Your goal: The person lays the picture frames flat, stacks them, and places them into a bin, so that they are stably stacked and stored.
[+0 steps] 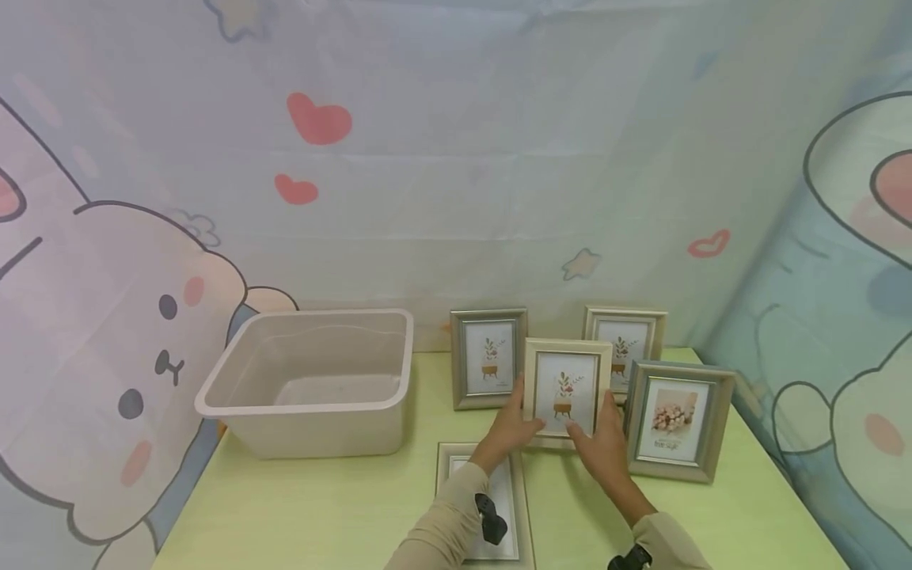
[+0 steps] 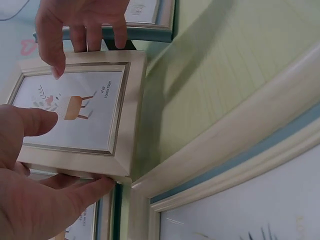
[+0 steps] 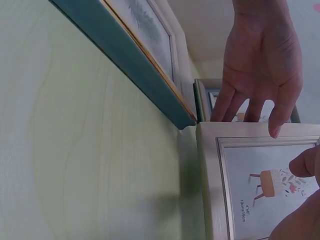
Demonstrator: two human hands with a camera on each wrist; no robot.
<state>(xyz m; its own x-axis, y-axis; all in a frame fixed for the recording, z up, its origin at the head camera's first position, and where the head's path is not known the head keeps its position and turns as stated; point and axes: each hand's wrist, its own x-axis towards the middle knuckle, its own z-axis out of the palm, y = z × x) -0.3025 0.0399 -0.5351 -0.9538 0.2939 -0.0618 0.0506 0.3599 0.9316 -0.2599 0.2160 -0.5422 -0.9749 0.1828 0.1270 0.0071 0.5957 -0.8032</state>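
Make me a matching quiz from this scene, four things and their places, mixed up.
Column A
1. Tub
2. Central frame
3. Blossom frame
4. Nearest frame

Column B
a. Partly hidden by a sleeve
b. Farthest right of the frames
c. Left of every frame
d. Gripped by the left hand and right hand

Pairs: 1-c, 2-d, 3-b, 4-a

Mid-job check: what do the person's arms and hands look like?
The left sleeve and right sleeve are beige. The left wrist camera and right wrist camera are small and black. The left hand and right hand show no gloves or rings.
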